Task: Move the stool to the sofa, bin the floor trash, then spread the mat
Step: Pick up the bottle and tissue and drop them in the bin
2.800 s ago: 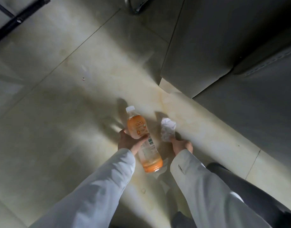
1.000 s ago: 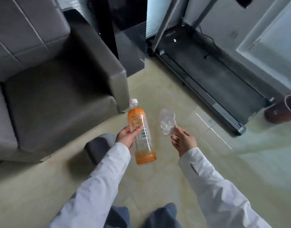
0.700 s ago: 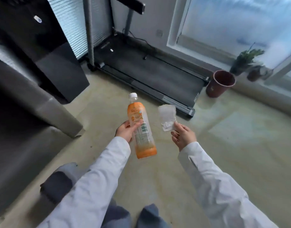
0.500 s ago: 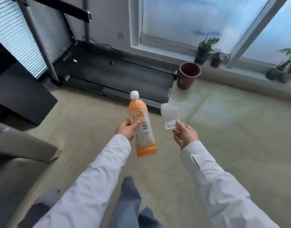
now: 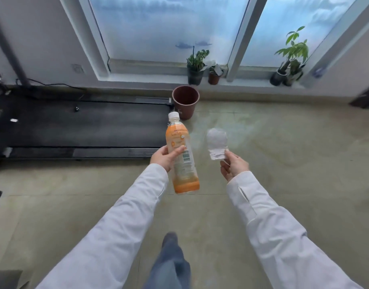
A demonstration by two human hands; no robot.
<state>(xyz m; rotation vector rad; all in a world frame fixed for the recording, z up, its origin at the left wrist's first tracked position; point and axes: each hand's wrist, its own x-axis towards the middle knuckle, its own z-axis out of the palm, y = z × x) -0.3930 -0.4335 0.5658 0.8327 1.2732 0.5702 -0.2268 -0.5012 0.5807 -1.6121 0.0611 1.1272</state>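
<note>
My left hand (image 5: 163,158) grips an orange-labelled plastic bottle (image 5: 180,155) with a white cap, held upright in front of me with a little orange liquid at its bottom. My right hand (image 5: 233,166) pinches a crumpled white paper wad (image 5: 217,144) by its lower edge. Straight ahead on the floor, just beyond the bottle's cap, stands a brown round bin (image 5: 185,101) with an open top. Stool, sofa and mat are out of view.
A black treadmill (image 5: 79,126) lies on the floor at the left. Potted plants (image 5: 197,66) stand on the window ledge, with more plants (image 5: 290,59) at the right. My leg (image 5: 169,263) steps forward on the tiled floor.
I picked the bottle and paper off the floor beside the sofa, stood up and turned right; the sofa left the view and the bin and window now lie ahead.
</note>
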